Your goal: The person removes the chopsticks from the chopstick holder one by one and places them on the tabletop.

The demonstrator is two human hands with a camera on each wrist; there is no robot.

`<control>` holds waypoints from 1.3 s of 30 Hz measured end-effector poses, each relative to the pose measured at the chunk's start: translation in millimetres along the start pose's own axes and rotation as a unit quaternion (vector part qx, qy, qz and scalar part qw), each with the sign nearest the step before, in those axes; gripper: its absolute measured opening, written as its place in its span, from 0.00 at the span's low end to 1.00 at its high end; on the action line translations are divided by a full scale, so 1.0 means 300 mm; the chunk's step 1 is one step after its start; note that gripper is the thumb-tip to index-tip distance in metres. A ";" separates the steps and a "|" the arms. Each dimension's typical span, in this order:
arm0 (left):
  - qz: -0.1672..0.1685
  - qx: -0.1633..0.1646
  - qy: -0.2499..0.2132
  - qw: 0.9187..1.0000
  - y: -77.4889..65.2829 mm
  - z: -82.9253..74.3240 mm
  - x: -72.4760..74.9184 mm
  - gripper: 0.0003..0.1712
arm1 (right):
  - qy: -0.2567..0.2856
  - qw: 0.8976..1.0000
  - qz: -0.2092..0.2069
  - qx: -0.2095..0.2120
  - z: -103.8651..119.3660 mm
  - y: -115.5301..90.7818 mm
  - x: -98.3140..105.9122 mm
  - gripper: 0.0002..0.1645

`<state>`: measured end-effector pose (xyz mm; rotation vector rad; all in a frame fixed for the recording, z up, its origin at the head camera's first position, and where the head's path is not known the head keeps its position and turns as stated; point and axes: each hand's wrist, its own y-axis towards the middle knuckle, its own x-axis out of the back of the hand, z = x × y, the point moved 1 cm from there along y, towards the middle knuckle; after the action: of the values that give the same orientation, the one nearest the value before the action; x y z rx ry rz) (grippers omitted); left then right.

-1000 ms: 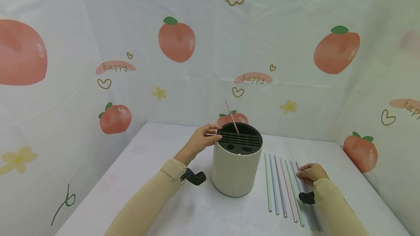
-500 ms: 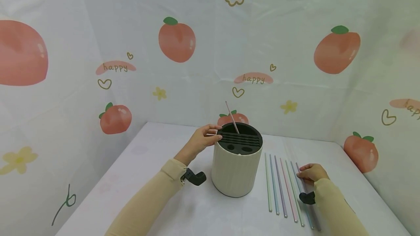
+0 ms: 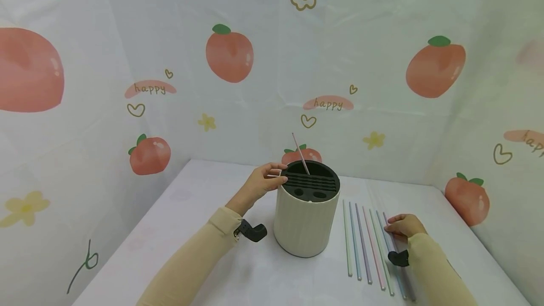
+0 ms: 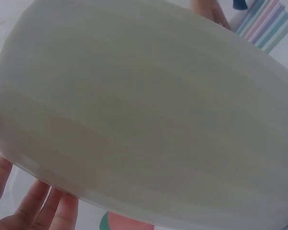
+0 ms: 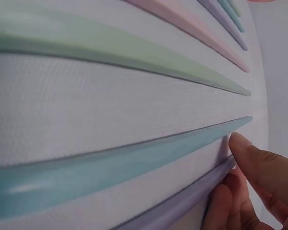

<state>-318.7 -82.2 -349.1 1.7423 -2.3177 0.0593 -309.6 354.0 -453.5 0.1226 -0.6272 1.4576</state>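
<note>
A cream ribbed utensil holder [image 3: 305, 223] with a black slotted top stands upright on the table. One pinkish chopstick [image 3: 301, 154] leans in its rear opening. My left hand [image 3: 259, 184] holds the left side of the rim; in the left wrist view its fingers [image 4: 36, 206] lie along the holder's edge. At the right, my right hand [image 3: 405, 225] pinches the far end of the purple chopstick [image 5: 182, 201] between thumb and fingers. That chopstick is the rightmost of the row and lies low over the table. Its thumb tip is close beside the blue chopstick [image 5: 110, 165].
Several pastel chopsticks lie roughly parallel between the holder and my right hand, including a green one [image 3: 347, 240] and a pink one [image 3: 374, 249]. The white table [image 3: 170, 249] meets a printed cloth backdrop [image 3: 263, 107] behind and at both sides.
Both hands, the holder and the row of chopsticks keep practically the same places. The head view has shifted very slightly.
</note>
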 end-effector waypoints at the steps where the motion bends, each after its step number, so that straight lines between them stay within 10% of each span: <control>1: 0.000 0.001 0.000 1.000 0.000 0.001 0.000 0.22 | -0.006 1.000 0.000 0.002 0.002 -0.003 0.002 0.17; 8: -0.002 0.002 0.004 1.000 0.001 0.006 -0.001 0.22 | 0.093 0.993 0.050 0.058 0.152 -0.024 0.056 0.17; 15: -0.004 -0.002 0.005 1.000 0.002 0.009 -0.001 0.22 | 0.201 0.950 0.086 0.222 0.523 -0.067 0.043 0.20; 23: -0.002 -0.001 0.000 1.000 0.003 0.006 -0.004 0.22 | 0.114 0.946 0.097 0.287 0.867 -0.140 -0.133 0.23; 39: 0.003 0.001 -0.007 1.000 0.012 0.014 0.001 0.22 | 0.006 0.965 0.150 0.215 0.960 -0.088 -0.322 0.23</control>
<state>-322.8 -82.1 -352.6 1.7423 -2.3340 0.0497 -375.9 136.8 -250.3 0.3687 -0.3175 1.8736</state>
